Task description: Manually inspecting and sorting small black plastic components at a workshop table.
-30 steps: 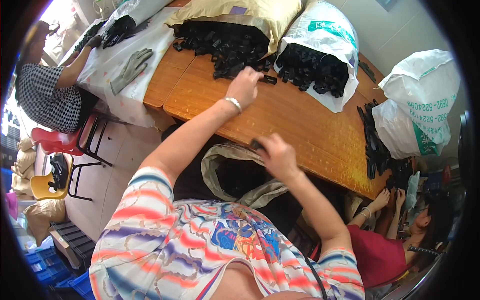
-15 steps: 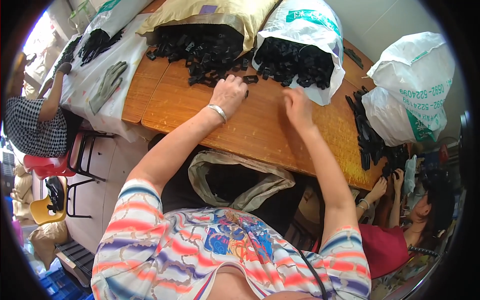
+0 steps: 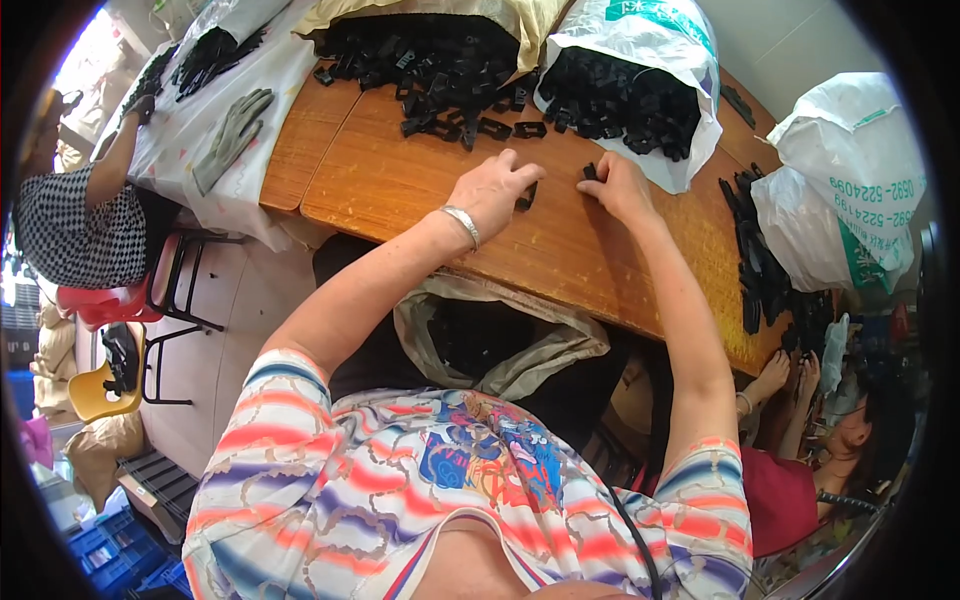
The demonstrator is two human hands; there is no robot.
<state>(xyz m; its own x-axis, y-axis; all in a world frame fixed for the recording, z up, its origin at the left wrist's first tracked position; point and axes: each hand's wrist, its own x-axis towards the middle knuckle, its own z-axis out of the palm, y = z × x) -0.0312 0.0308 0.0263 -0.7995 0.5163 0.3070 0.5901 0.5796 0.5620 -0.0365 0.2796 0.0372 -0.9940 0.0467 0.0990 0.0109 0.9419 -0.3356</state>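
Toward 12 o'clock, a tan sack (image 3: pixel 512 28) lies open on the desk (image 3: pixel 400 190), black plastic pieces (image 3: pixel 450 75) filling its mouth and spilling out. At 1 o'clock, a white sack (image 3: pixel 698 75) gapes over similar black parts (image 3: pixel 625 100). Nearer the person, about 7 o'clock from the hands, a cream sack (image 3: pixel 415 335) stands open with dark contents. The left hand (image 3: pixel 487 194) has its grip closed on a black clip (image 3: pixel 526 197); the right hand's (image 3: pixel 622 188) grip pinches a small black part (image 3: pixel 590 172), both over the desk. Green print marks the white sack; at 2 o'clock, a white bag (image 3: pixel 800 220) bears green characters and numerals.
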